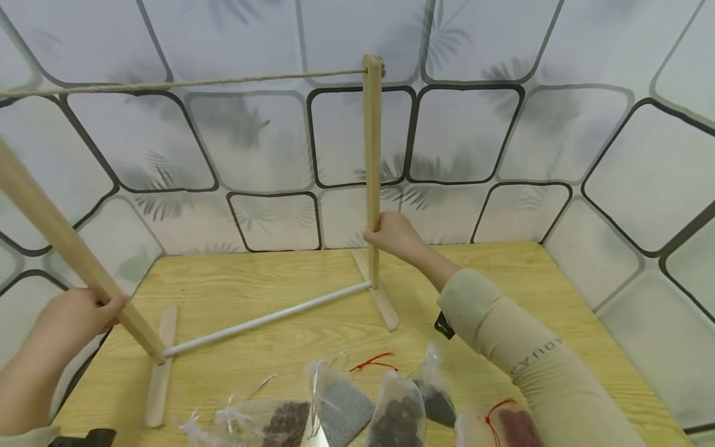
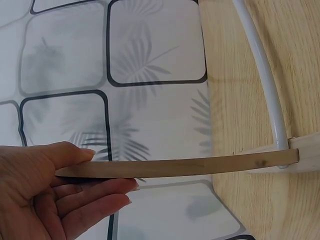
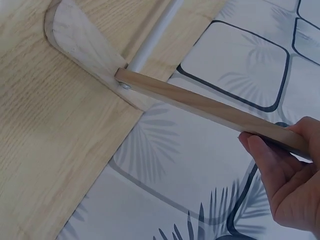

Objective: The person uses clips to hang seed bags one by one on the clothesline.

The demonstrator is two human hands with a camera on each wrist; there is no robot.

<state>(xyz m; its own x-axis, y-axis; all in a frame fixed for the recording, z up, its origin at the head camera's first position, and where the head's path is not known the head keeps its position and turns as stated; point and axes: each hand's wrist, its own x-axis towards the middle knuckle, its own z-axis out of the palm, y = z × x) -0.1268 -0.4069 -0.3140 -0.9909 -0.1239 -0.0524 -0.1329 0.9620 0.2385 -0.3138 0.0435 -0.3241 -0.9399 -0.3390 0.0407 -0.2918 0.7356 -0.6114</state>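
Note:
A wooden frame stands on the table, its two posts joined low down by a white rod (image 1: pixel 268 318) and at the top by a taut rope (image 1: pixel 223 81). My left hand (image 1: pixel 75 320) grips the left wooden post (image 1: pixel 67 242), thumb on one side and fingers on the other in the left wrist view. Around the right wooden post (image 1: pixel 372 149) my right hand (image 1: pixel 395 234) is closed, about two thirds of the way down. Each post meets a flat wooden foot, the left foot (image 1: pixel 156 394) nearer and the right foot (image 1: pixel 385 307) farther back.
Along the table's near edge lie several sheer drawstring bags, among them a bag of grey grains (image 1: pixel 343 410), a bag of dark round pieces (image 1: pixel 396 422) and a bag with dark red contents (image 1: pixel 516 427). A patterned wall covering (image 1: pixel 268 143) surrounds the wood-grain table (image 1: pixel 475 298).

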